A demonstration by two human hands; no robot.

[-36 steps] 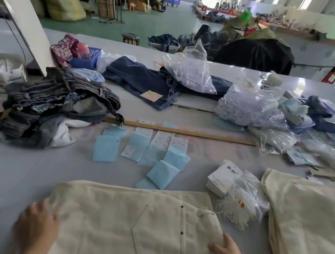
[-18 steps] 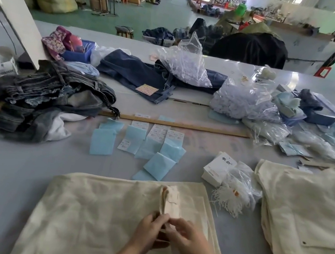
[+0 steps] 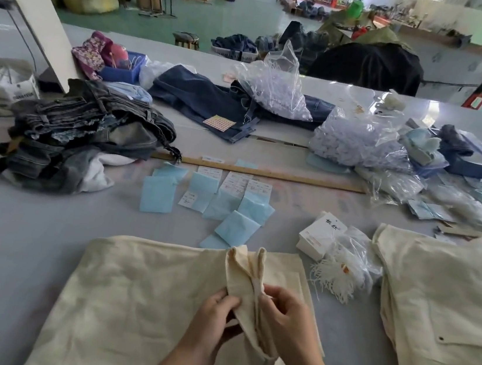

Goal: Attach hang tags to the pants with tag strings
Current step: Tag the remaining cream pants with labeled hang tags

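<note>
The cream pants [image 3: 131, 305] lie flat at the near edge of the table [image 3: 13, 229], with a fold of their cloth raised in the middle. The left hand [image 3: 212, 319] pinches that fold from its left side, thumb and fingers curled round the fabric. The right hand [image 3: 286, 317] grips the same fold from the right, fingers bent over the cloth, so both hands hold the pants tight with no gap. Just beyond the pants, toward the middle of the table, blue tags [image 3: 230, 208] lie spread with white printed labels [image 3: 245, 184] among them. To their right sits a white box [image 3: 320, 235] touching a clear bag of white tag strings [image 3: 341, 272]. A second cream garment [image 3: 445, 316] lies at the near right edge. A wooden ruler [image 3: 265, 173] runs across the middle of the table. A pile of jeans [image 3: 80, 136] sits toward the left edge, and dark blue jeans [image 3: 207, 101] lie near the far edge
</note>
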